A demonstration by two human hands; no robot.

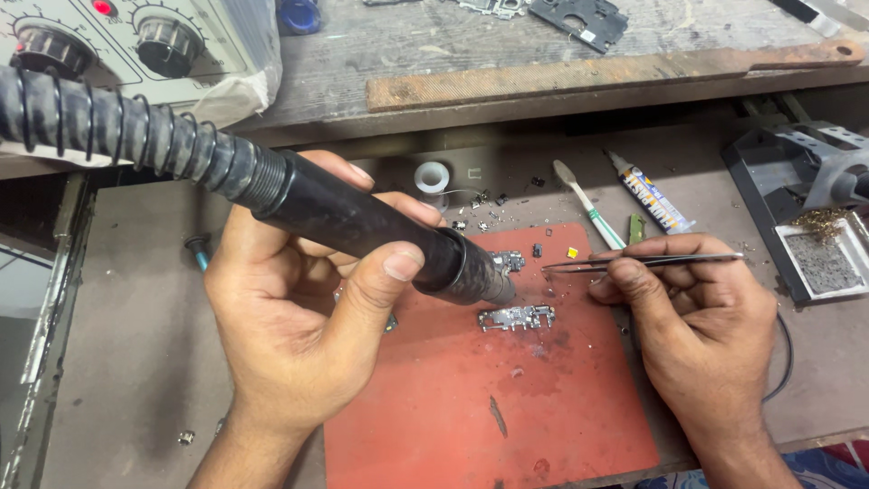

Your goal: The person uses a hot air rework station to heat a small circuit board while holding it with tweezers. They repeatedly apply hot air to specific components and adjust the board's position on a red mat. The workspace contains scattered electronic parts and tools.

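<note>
Gripping the hot-air wand [362, 231] in a closed left hand [303, 335], nozzle just above the small circuit board [517, 318] on the red mat [471, 417], right hand [701, 312] pinching tweezers [638, 263]: lingering heat could scorch it, airflow scatter parts.

One red-orange rubber work mat [471, 407]. On it: two small metal circuit board pieces [516, 318], one tiny yellow chip [572, 252]. Behind the mat: one white solder spool [433, 177], one white-handled toothbrush [587, 203], one white glue tube [650, 192], two black round knobs [167, 43] on one grey station box [217, 36].
</note>
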